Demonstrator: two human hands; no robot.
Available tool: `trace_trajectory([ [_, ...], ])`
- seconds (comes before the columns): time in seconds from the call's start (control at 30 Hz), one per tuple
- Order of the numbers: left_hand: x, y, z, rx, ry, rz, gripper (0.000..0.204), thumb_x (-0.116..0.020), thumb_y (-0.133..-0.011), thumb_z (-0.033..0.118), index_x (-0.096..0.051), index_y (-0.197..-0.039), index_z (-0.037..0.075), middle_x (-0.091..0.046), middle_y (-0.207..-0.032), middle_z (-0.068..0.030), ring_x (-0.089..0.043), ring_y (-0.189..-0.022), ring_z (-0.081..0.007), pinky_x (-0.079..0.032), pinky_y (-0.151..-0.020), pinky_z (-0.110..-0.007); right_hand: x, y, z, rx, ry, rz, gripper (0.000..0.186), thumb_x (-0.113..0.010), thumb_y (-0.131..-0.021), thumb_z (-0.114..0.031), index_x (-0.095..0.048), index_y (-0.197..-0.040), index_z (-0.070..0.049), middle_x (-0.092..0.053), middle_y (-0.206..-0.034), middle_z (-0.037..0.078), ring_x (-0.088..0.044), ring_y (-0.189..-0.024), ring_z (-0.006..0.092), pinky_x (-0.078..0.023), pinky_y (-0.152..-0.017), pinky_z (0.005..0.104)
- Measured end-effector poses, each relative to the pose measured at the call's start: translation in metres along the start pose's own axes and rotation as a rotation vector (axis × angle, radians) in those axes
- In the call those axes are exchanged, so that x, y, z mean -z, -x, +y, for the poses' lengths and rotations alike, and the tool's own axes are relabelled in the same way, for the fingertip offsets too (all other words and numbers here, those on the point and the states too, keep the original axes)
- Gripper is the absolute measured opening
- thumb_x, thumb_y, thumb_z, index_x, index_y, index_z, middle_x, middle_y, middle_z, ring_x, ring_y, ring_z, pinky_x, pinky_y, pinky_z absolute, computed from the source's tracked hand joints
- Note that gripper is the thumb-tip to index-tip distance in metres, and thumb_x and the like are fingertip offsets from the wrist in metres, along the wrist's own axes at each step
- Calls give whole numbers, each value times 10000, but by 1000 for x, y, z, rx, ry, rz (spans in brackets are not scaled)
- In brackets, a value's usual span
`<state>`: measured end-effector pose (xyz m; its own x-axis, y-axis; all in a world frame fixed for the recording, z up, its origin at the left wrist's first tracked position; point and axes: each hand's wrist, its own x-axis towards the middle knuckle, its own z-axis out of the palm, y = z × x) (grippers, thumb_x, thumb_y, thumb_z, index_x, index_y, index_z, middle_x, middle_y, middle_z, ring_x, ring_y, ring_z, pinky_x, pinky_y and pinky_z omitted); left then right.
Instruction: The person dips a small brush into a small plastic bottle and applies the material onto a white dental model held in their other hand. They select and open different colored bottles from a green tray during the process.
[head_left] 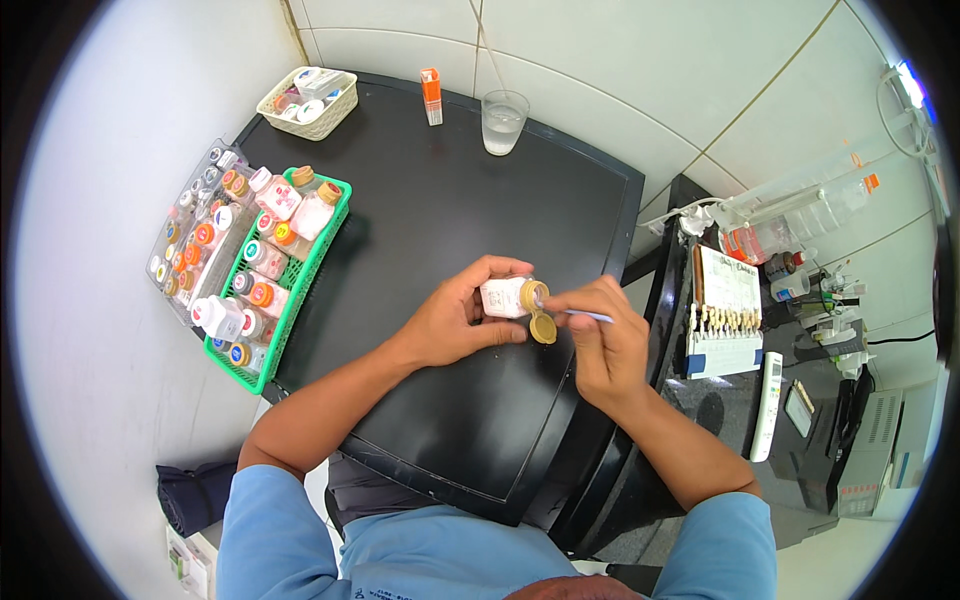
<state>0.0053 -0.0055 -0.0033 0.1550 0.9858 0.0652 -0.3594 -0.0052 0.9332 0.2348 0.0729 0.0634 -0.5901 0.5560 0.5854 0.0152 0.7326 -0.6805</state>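
My left hand (pixel 455 320) is wrapped round a small white bottle (pixel 503 297), tilted on its side above the black table (pixel 430 420), its gold mouth facing right. A gold cap (pixel 542 328) hangs open just below the mouth. My right hand (pixel 610 340) pinches a thin pale lilac stick (pixel 590 316), with its far end at or in the bottle's mouth; I cannot tell how deep it goes.
At the left are a green basket (pixel 335 225) and a clear case (pixel 175 250) of small bottles. Farther back stand a cream basket (pixel 330 120), an orange box (pixel 431 95) and a glass (pixel 505 125). A right-hand counter holds a shade chart (pixel 725 280) and white remote (pixel 767 405).
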Motion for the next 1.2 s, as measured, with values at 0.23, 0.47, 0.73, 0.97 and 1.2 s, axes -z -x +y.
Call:
trace_trajectory([
  [0.23,1,-2,-1,-157,-328,58,633,-842,-970,-89,-634,-1554,36,-561,-1422,-56,-691,-1357,-204,-649,-1098,-352,5,-1,-1,22,25,8,212,-674,-1167,-192,-804,-1157,-25,-742,-919,91,-612,-803,251,-480,-781,378],
  [0.47,1,-1,-1,-95,-285,117,627,-871,-957,-66,-592,-1507,41,-662,-1396,-83,-724,-1320,-217,-622,-1122,-388,8,-2,-4,15,-17,37,188,-685,-1158,-166,-810,-1165,-25,-741,-898,91,-615,-811,241,-483,-775,374],
  [0.73,1,-5,-7,-112,-160,122,561,-873,-956,-67,-535,-1388,52,-705,-1356,-97,-738,-1296,-216,-616,-1118,-402,2,1,2,-30,-8,19,267,-647,-1182,-211,-804,-1148,2,-734,-883,86,-633,-791,222,-478,-757,363],
  [0.97,4,-3,-6,-138,-114,108,556,-819,-981,-119,-502,-1397,71,-635,-1409,-110,-696,-1333,-219,-629,-1106,-390,7,-2,2,125,-59,105,343,-630,-1199,-289,-795,-1142,6,-727,-891,94,-646,-797,225,-486,-769,362],
  [1.2,3,-2,-2,-156,-39,71,568,-802,-977,-151,-497,-1398,77,-604,-1436,-121,-680,-1354,-230,-633,-1115,-398,8,-6,1,141,-9,31,351,-656,-1184,-312,-812,-1168,2,-785,-960,109,-678,-891,252,-500,-830,369],
])
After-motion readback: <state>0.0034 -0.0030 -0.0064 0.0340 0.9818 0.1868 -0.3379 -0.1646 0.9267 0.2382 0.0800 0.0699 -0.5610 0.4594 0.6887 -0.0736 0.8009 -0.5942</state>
